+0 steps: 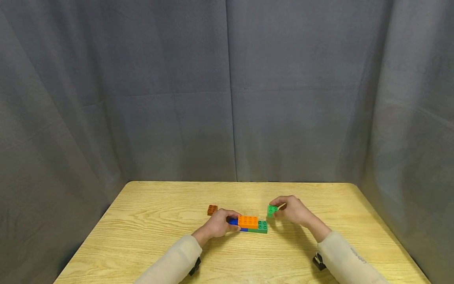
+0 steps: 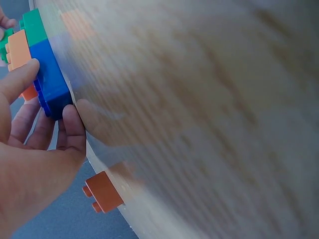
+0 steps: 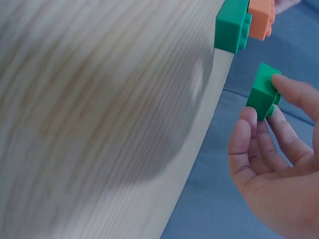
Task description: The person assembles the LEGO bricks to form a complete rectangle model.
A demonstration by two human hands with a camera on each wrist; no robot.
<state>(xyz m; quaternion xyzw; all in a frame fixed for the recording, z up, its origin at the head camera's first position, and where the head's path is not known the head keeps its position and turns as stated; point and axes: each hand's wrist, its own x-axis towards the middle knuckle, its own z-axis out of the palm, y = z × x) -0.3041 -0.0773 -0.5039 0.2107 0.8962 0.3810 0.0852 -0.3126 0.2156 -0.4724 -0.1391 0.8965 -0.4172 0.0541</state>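
My left hand (image 1: 218, 224) grips the blue brick (image 2: 52, 79) at the left end of a joined row on the table. Beside that blue brick, a darker green brick (image 1: 262, 226) forms the row's right end. An orange brick (image 1: 248, 221) sits on top, bridging the two. Raised off the table to the right, a small bright green brick (image 3: 264, 90) is pinched between the thumb and fingers of my right hand (image 1: 292, 211). Its studs face up in the head view, and a gap separates it from the row.
A small brown brick (image 1: 212, 210) stands on the table just beyond my left hand, studs up. The pale wood table (image 1: 159, 221) ends at a back edge, with grey curtains (image 1: 177, 98) hanging behind it and at both sides.
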